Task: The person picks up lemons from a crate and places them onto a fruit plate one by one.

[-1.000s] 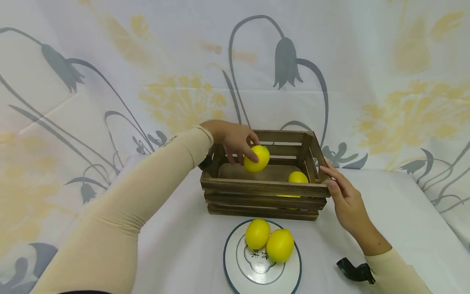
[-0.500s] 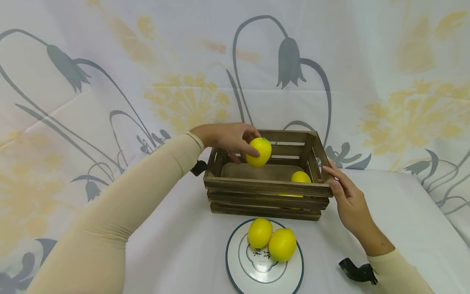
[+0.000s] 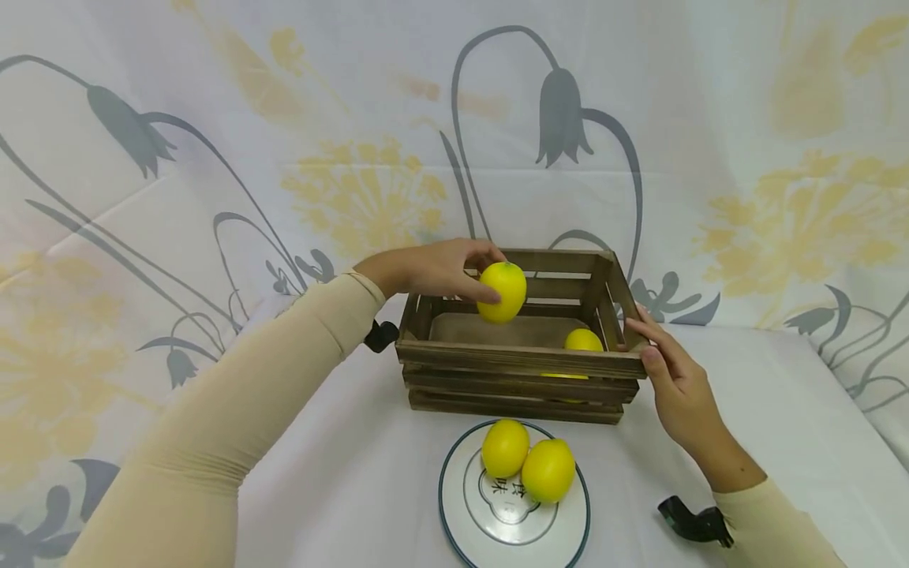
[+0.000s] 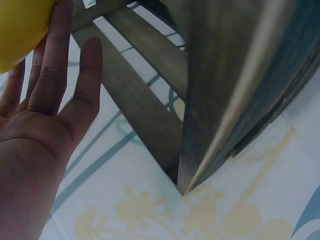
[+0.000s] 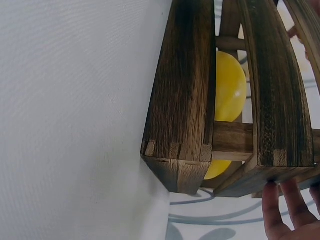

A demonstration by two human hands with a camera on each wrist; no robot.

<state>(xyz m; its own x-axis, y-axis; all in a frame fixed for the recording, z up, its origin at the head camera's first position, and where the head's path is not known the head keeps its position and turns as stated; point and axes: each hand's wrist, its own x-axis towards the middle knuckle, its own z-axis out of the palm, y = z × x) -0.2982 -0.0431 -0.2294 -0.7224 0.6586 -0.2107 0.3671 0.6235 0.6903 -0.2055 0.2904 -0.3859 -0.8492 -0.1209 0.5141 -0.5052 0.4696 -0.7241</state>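
Note:
My left hand [image 3: 440, 268] holds a yellow lemon [image 3: 506, 292] between thumb and fingers, over the left half of a dark slatted wooden crate [image 3: 525, 363]. In the left wrist view the lemon [image 4: 22, 30] is cut off at the top left corner, with the fingers [image 4: 52, 75] against it. The right hand [image 3: 678, 394] grips the crate's right end, fingers over the top slat and thumb at the front corner. Inside the crate, on the right, lies another lemon [image 3: 584, 341], partly hidden by the front slats; the right wrist view shows yellow [image 5: 230, 87] between slats.
In front of the crate, a white plate [image 3: 461, 525] with a blue rim bears two lemons, one [image 3: 505, 448] beside the other [image 3: 548, 470]. Black wrist mounts [image 3: 696, 525] stick out near both sleeves. Behind the crate hangs a flower-patterned cloth [image 3: 369, 95].
My left hand has raised the lemon a little within the crate's opening. The right hand keeps its hold on the crate's end; the whole view has shifted slightly.

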